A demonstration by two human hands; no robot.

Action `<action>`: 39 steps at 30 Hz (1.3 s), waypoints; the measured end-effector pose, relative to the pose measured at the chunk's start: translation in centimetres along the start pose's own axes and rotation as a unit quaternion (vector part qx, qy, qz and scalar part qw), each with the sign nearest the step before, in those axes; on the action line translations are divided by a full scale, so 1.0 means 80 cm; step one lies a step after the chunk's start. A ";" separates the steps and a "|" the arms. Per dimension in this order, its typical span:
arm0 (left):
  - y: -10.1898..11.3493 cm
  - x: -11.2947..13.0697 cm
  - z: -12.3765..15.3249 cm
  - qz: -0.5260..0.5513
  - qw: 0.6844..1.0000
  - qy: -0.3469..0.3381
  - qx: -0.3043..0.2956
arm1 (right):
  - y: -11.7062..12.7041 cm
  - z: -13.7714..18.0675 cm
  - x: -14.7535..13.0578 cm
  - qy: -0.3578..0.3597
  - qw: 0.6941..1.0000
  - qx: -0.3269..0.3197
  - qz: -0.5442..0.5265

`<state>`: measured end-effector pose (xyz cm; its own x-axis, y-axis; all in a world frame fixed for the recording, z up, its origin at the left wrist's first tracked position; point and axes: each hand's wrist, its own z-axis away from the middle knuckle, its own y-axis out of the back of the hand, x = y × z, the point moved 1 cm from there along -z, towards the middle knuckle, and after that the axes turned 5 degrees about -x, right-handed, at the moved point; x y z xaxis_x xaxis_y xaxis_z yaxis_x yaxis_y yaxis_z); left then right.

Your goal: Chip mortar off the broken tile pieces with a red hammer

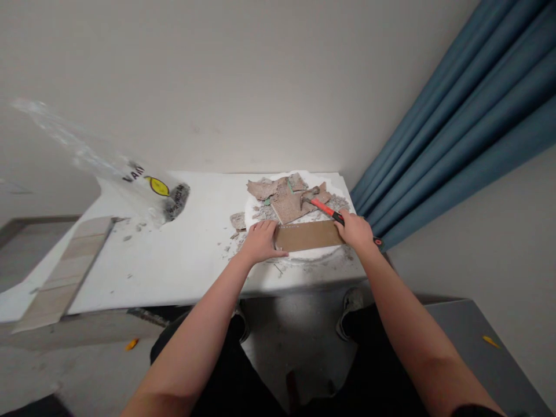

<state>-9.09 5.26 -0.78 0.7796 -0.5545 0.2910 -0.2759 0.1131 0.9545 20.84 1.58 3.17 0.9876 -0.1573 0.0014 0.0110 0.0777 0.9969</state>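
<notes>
Against a pale grey wall (278, 87), a long table covered in white sheeting (195, 260) stands beside a pleated blue curtain (438, 121). Both forearms reach forward and converge over its right part, where the left hand (262, 240) grips the left end of a flat brown rectangular board (310, 236), thumb at the near edge, and the right hand (357, 230) closes on its right end. A claw hammer with a red-and-black handle (322, 207) slants under or through the right hand, which I cannot tell, its head resting on rough, broken grey-brown slabs (290, 209) just beyond the board.
</notes>
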 end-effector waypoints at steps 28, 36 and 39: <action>-0.155 0.237 0.020 0.031 0.879 -0.146 -0.453 | -0.033 -0.080 -0.114 0.216 0.952 -0.149 -0.156; -0.151 0.238 0.032 0.049 0.878 -0.154 -0.451 | -0.035 -0.083 -0.114 0.221 0.949 -0.159 -0.157; -0.143 0.232 0.031 0.050 0.877 -0.152 -0.453 | -0.036 -0.083 -0.114 0.225 0.950 -0.157 -0.152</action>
<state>7.10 -8.36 -6.44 0.5526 -0.6838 0.4766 0.3345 0.7057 0.6246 12.82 9.37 -0.25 0.8972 0.2119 -0.3876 0.2837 0.3961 0.8733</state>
